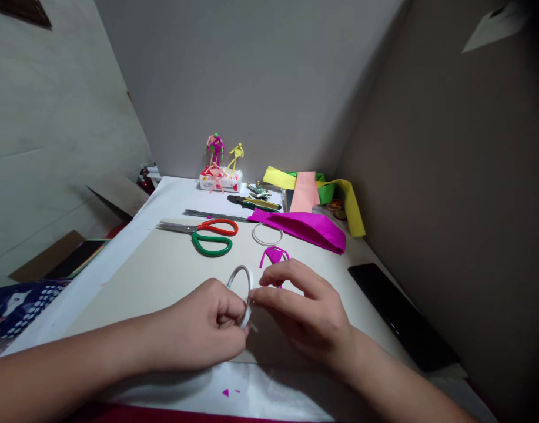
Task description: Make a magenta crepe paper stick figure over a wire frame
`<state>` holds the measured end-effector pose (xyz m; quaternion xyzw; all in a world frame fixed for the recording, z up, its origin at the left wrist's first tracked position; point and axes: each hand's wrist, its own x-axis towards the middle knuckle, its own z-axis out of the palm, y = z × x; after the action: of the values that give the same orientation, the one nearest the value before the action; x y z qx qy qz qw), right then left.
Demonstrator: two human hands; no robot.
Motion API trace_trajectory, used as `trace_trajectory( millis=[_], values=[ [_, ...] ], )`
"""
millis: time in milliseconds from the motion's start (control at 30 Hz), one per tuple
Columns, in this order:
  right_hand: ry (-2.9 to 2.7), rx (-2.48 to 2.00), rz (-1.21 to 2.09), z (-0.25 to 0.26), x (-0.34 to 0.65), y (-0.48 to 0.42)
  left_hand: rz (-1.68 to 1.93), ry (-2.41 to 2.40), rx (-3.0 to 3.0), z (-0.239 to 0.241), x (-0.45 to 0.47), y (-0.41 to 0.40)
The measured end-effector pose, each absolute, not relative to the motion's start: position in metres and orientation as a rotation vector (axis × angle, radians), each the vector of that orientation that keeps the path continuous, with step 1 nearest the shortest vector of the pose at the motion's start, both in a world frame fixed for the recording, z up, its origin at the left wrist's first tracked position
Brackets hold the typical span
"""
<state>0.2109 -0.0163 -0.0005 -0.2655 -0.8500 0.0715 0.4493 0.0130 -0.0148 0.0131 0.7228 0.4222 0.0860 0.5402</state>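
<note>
Tape ring (248, 305) held upright near the front edge of the surface (163, 276)

Both hands meet over the pale surface, close to its front edge. The left hand (207, 332) is curled, its thumb and fingers pinching the lower part of the tape ring, which stands on edge between the two hands. The right hand (307, 311) has its thumb and forefinger pressed together at the ring's right rim; whether they grip a loose end of tape cannot be told. Just behind the right hand lies a small magenta paper figure (274, 257). Farther back, toward the middle, are scissors (210, 236) with one orange and one green handle, a second thin ring (254, 236) lying flat, and a folded magenta sheet (308, 228). Along the right edge lies a dark phone (401, 314). At the far edge stand little wire figures (217, 150) on a white box (220, 182), with pliers (255, 203) and yellow, pink and green paper strips (311, 191) beside them.
</note>
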Motion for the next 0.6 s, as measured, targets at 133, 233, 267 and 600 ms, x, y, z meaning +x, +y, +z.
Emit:
trace_trajectory(
  millis=[133,233,267,600],
  values=[
    [-2.132,-0.695,0.234,0.001,0.212,-0.015,0.196,0.975,1.646,0.014,0.014,-0.014],
    [-2.134,-0.686,0.426,0.002,0.211,-0.015,0.186,0.959,1.598,0.016,0.016,-0.015],
    [-2.118,-0.689,0.495,0.001,0.210,-0.016,0.188,0.962,1.587,0.017,0.017,-0.015],
    [-1.546,-0.864,1.253,-0.007,0.198,-0.012,0.148,0.883,1.466,0.019,0.017,-0.015]
  ],
)
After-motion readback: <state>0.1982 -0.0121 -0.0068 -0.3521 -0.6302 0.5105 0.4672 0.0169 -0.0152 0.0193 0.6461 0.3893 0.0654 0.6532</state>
